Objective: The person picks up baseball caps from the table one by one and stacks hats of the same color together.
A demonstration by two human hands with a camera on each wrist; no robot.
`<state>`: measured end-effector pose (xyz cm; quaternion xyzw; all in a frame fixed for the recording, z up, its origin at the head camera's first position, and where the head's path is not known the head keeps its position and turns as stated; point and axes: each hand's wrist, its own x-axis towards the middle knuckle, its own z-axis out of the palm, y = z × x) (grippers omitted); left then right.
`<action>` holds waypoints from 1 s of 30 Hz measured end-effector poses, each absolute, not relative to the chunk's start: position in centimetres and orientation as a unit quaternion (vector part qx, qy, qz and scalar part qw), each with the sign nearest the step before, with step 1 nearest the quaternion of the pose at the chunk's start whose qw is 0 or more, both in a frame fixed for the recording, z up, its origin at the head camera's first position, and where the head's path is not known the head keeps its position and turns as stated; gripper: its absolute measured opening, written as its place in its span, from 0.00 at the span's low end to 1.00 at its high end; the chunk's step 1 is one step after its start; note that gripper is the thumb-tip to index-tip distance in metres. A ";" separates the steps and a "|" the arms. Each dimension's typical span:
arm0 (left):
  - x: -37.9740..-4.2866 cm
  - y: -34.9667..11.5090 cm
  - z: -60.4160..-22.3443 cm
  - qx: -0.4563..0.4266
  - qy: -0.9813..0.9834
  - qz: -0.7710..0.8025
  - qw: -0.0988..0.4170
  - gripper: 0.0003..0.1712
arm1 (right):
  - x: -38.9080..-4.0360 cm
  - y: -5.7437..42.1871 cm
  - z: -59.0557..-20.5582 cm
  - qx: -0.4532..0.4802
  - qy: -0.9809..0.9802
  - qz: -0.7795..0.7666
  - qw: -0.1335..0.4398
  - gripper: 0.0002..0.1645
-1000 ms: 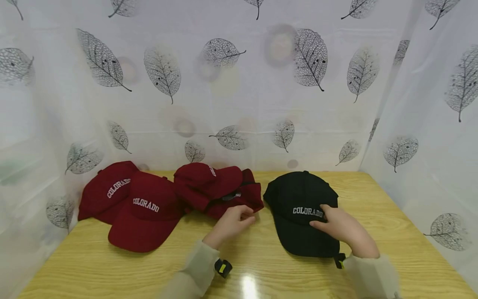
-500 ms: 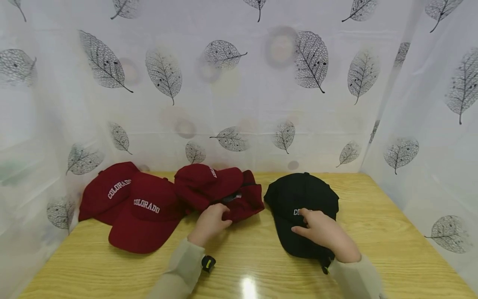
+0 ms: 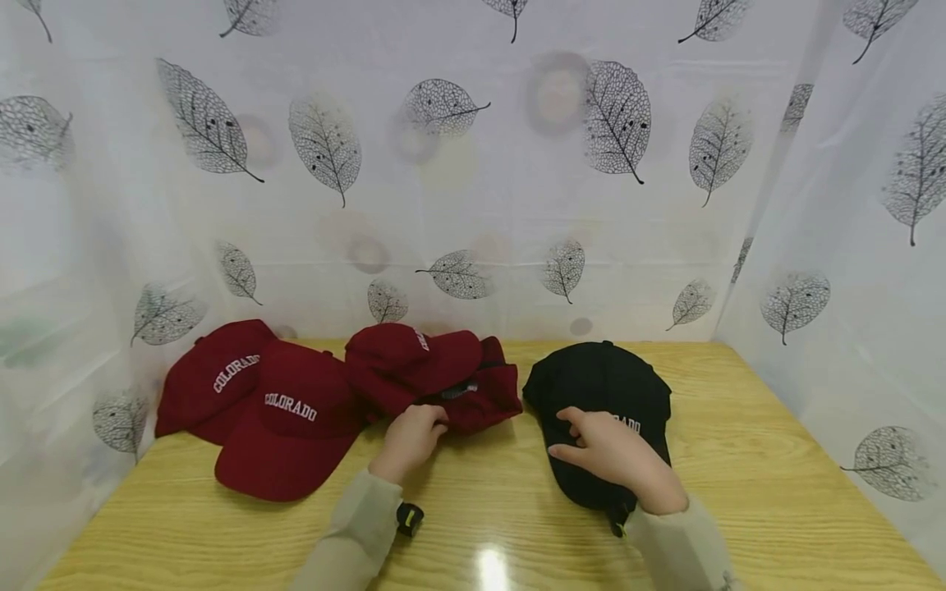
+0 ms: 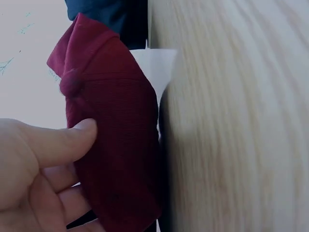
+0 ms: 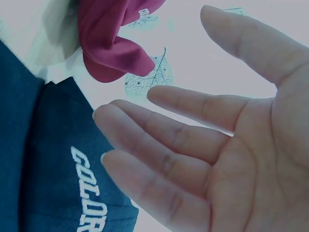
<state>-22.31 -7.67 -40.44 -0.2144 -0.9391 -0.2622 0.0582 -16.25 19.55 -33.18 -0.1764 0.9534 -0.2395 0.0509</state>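
In the head view, a maroon baseball cap (image 3: 491,398) lies tipped with its inside partly showing, under another maroon cap (image 3: 402,353) whose brim points right. My left hand (image 3: 408,443) pinches the near edge of the lower cap. The left wrist view has the thumb (image 4: 79,140) on the cap's maroon cloth (image 4: 120,130), with the other fingers behind it. My right hand (image 3: 621,455) hovers over a black cap (image 3: 599,373) lettered COLORADO, covering part of the letters. Its fingers are spread and hold nothing in the right wrist view.
Two more maroon COLORADO caps, a front one (image 3: 288,447) and a back one (image 3: 210,377), overlap at the left of the wooden table (image 3: 473,525). A white leaf-print curtain (image 3: 480,205) encloses the back and sides.
My left hand has moved left and taken hold of the lower middle maroon cap. The right hand has slid left across the black cap. The caps stay in place.
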 end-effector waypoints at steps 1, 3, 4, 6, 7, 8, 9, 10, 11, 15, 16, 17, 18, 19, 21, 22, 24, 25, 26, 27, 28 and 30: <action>-22.3 -7.7 -40.4 -0.210 -0.939 -0.263 0.064 0.02 | -16.2 19.5 -33.1 -0.179 0.952 -0.242 0.051 0.32; -22.4 -7.8 -40.2 -0.199 -0.939 -0.269 0.075 0.02 | -16.2 19.4 -33.1 -0.183 0.950 -0.247 0.052 0.32; -22.4 -7.9 -40.1 -0.193 -0.939 -0.272 0.080 0.02 | -16.2 19.4 -33.1 -0.184 0.950 -0.248 0.053 0.32; -22.4 -8.0 -39.8 -0.180 -0.939 -0.280 0.091 0.03 | -16.2 19.4 -33.1 -0.182 0.950 -0.248 0.054 0.32; -22.5 -8.0 -39.7 -0.174 -0.937 -0.285 0.097 0.03 | -16.3 19.4 -33.1 -0.181 0.950 -0.247 0.055 0.32; -22.5 -8.1 -39.5 -0.167 -0.936 -0.294 0.102 0.03 | -16.3 19.4 -33.1 -0.179 0.951 -0.246 0.055 0.31; -22.5 -8.1 -39.4 -0.160 -0.934 -0.301 0.109 0.03 | -16.3 19.4 -33.2 -0.178 0.951 -0.245 0.055 0.31; -22.5 -8.2 -39.1 -0.156 -0.930 -0.312 0.116 0.03 | -16.3 19.4 -33.2 -0.176 0.952 -0.244 0.055 0.31; -22.5 -8.3 -38.9 -0.151 -0.926 -0.323 0.125 0.03 | -16.4 19.4 -33.2 -0.175 0.952 -0.245 0.056 0.31; -22.6 -8.8 -38.1 -0.132 -0.902 -0.376 0.167 0.05 | -16.4 19.4 -33.2 -0.175 0.952 -0.246 0.057 0.30; -22.6 -8.9 -37.9 -0.126 -0.893 -0.393 0.178 0.05 | -16.4 19.4 -33.2 -0.176 0.951 -0.246 0.058 0.30; -22.6 -9.1 -37.7 -0.121 -0.885 -0.407 0.190 0.05 | -16.4 19.4 -33.1 -0.178 0.951 -0.246 0.059 0.29; -22.6 -9.3 -37.5 -0.116 -0.876 -0.424 0.201 0.05 | -16.4 19.4 -33.1 -0.178 0.951 -0.247 0.059 0.30; -22.6 -9.4 -37.3 -0.111 -0.866 -0.440 0.211 0.05 | -16.3 19.4 -33.1 -0.179 0.950 -0.247 0.061 0.30; -22.5 -9.7 -36.9 -0.102 -0.847 -0.470 0.227 0.05 | -16.3 19.4 -33.0 -0.179 0.950 -0.248 0.063 0.30; -22.5 -9.8 -36.7 -0.097 -0.837 -0.484 0.234 0.05 | -16.3 19.4 -33.0 -0.180 0.949 -0.249 0.064 0.30; -22.4 -10.0 -36.2 -0.085 -0.818 -0.516 0.239 0.06 | -16.2 19.4 -33.0 -0.179 0.949 -0.251 0.066 0.30; -22.3 -10.1 -36.0 -0.076 -0.809 -0.532 0.238 0.07 | -16.2 19.4 -33.1 -0.180 0.949 -0.252 0.066 0.30; -22.3 -10.2 -35.8 -0.066 -0.799 -0.549 0.236 0.08 | -16.2 19.4 -33.1 -0.180 0.948 -0.252 0.066 0.30; -22.2 -10.2 -35.6 -0.057 -0.788 -0.567 0.232 0.09 | -16.2 19.4 -33.1 -0.182 0.948 -0.253 0.066 0.30; -22.2 -10.3 -35.5 -0.046 -0.777 -0.584 0.230 0.10 | -16.2 19.3 -33.1 -0.182 0.948 -0.252 0.066 0.30; -22.1 -10.3 -35.2 -0.027 -0.755 -0.616 0.223 0.11 | -16.2 19.3 -33.1 -0.183 0.948 -0.252 0.066 0.30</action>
